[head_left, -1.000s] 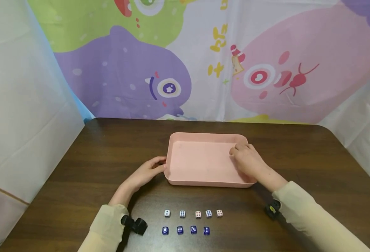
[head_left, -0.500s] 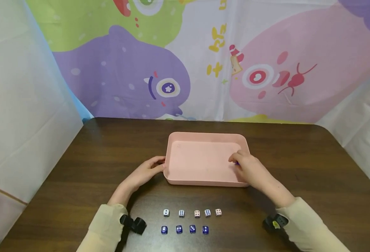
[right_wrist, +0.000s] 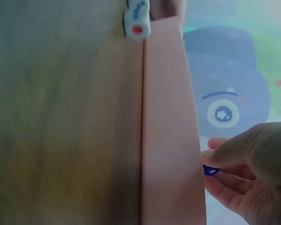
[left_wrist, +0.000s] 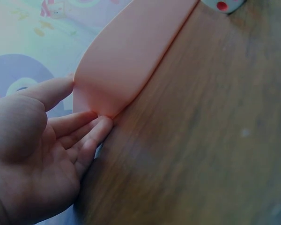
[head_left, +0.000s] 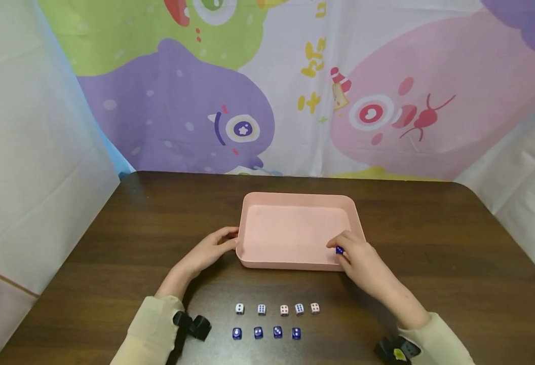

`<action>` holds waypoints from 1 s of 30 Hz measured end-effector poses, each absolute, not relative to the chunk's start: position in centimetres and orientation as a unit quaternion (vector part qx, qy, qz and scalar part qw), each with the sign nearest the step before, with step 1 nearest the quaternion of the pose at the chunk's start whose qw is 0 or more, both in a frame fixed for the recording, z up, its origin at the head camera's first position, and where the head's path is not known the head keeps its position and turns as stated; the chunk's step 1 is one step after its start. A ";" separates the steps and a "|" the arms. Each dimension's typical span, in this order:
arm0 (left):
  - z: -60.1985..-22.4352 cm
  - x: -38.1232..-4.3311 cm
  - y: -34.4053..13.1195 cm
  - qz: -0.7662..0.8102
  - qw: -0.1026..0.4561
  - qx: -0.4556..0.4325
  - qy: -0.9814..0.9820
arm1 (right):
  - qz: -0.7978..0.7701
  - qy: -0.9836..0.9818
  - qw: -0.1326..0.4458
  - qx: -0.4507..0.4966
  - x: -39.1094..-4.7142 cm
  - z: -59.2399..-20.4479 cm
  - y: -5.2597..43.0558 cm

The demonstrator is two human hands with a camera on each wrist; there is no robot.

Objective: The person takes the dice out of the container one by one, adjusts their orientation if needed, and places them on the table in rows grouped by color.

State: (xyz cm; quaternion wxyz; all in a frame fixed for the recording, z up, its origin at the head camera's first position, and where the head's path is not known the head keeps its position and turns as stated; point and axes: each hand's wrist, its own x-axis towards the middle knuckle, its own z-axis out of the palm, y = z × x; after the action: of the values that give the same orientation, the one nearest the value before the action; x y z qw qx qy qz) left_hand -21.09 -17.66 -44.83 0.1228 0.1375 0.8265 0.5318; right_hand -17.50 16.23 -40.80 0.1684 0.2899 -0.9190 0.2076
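A blue die (head_left: 339,250) is pinched between the thumb and fingers of my right hand (head_left: 363,261), over the right front part of the pink tray (head_left: 290,265). The right wrist view shows this blue die (right_wrist: 210,170) just past the tray wall (right_wrist: 171,117). My left hand (head_left: 210,251) touches the tray's left side from outside. In the left wrist view, the left thumb lies at the rim and the fingertips (left_wrist: 103,123) reach low on the wall. In front of the tray lie a row of white dice (head_left: 284,310) and a row of blue dice (head_left: 277,332).
The dark wooden table (head_left: 158,213) ends at a cartoon-printed curtain (head_left: 203,101) behind the tray. Black wrist cameras sit at the left sleeve (head_left: 151,329) and right sleeve (head_left: 436,339). A white die with a red dot (right_wrist: 137,29) shows in the right wrist view.
My right hand has moved from the tray's right back toward its front, and the blue die between its fingers has come into sight. My left hand has stayed at the tray's left side.
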 end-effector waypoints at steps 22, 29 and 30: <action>-44.4 -20.9 -17.2 0.534 0.120 0.139 0.825 | 0.166 -0.885 0.151 0.409 -11.7 -40.5 13.7; -44.9 -21.2 -17.5 0.530 0.122 0.137 0.828 | 0.160 -0.869 0.097 0.458 -10.3 -40.4 13.5; -44.9 -21.1 -17.5 0.530 0.122 0.136 0.828 | 0.157 -0.868 0.088 0.463 -10.1 -40.3 13.5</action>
State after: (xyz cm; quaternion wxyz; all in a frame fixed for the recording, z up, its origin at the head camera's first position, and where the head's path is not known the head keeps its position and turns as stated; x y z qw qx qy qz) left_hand -21.14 -17.52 -44.90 0.1217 0.1362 0.8278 0.5304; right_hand -10.15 13.47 -40.35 0.0879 0.4634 -0.8678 0.1566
